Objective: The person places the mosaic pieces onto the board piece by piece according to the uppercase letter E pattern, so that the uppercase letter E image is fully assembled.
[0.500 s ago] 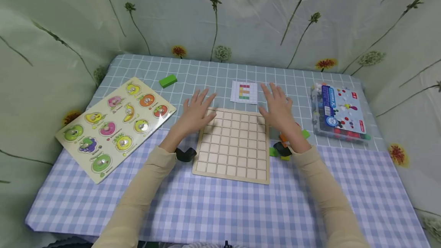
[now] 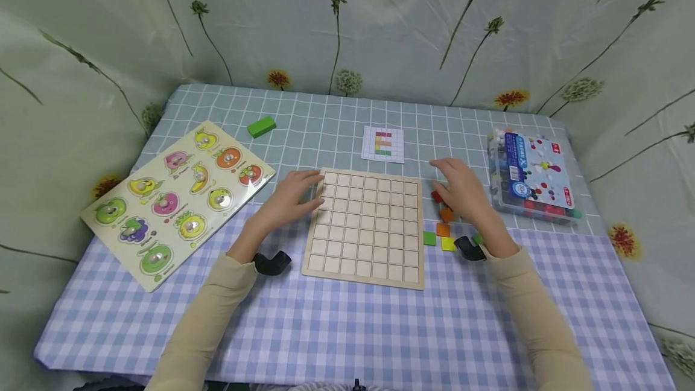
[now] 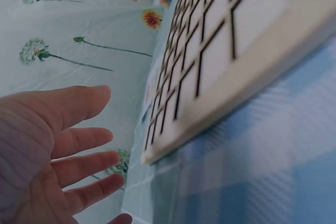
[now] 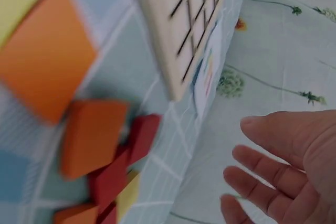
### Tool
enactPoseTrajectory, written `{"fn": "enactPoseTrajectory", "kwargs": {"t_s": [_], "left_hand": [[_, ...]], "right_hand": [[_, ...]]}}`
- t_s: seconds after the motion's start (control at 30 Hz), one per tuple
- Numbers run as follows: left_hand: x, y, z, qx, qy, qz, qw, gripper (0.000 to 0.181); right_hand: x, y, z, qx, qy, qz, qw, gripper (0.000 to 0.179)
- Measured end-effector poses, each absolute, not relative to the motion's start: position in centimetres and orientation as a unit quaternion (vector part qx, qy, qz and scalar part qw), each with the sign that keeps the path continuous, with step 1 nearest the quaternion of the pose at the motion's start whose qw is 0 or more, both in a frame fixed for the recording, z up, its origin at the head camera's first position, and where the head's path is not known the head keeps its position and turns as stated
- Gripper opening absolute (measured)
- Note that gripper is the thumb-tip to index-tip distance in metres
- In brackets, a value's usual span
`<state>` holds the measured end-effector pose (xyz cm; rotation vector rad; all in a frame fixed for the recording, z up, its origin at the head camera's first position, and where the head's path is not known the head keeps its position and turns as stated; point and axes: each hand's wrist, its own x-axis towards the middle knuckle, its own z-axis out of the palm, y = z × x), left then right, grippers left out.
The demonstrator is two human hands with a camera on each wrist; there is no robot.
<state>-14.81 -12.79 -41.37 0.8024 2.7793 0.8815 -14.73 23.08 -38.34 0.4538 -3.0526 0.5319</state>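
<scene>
Both hands empty. Left hand (image 2: 290,201): fingers out, thumb apart, wide, at the left edge of the grid board (image 2: 365,228), mid-frame in the head view. Can't tell if the fingertips touch the rim; left wrist view suggests a gap. Right hand (image 2: 461,195): fingers loosely spread, no grip, near the loose tiles right of centre: red tile (image 2: 437,197), orange tile (image 2: 443,230), yellow tile (image 2: 447,244), green tile (image 2: 429,238). Pattern card (image 2: 382,144) is flat at upper centre.

My read: hands getting placed around board and tiles. To do it well: left fingertips lightly on the rim so the board doesn't slide. Right should pinch one tile at a time by opposite edges. Reds and oranges bunch up in the right wrist view, so outer ones first. Don't cover the card.
</scene>
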Motion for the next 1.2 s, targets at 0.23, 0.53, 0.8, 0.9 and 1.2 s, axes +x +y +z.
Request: {"fn": "enactPoseTrajectory", "kwargs": {"t_s": [0.23,0.53,0.8,0.9,1.2], "left_hand": [[-13.9,-13.8,-42.4,0.273,0.901,0.328,0.076,0.057],[-13.0,-14.5,-43.7,0.276,0.900,0.333,0.060,0.056],[-12.2,-14.9,-45.3,0.305,0.894,0.329,0.000,0.058],[-12.1,-15.1,-45.7,0.307,0.888,0.343,0.001,0.060],[-12.0,-15.5,-45.9,0.323,0.880,0.348,0.030,0.068]], "right_hand": [[-14.0,24.6,-38.6,0.124,-0.971,0.197,-0.047,0.038],[-13.8,26.2,-40.1,0.135,-0.967,0.211,-0.056,0.034],[-13.8,26.6,-41.1,0.153,-0.963,0.212,-0.063,0.035],[-13.8,26.6,-41.4,0.154,-0.964,0.211,-0.058,0.034],[-14.2,26.5,-42.1,0.170,-0.959,0.220,-0.051,0.025]]}}
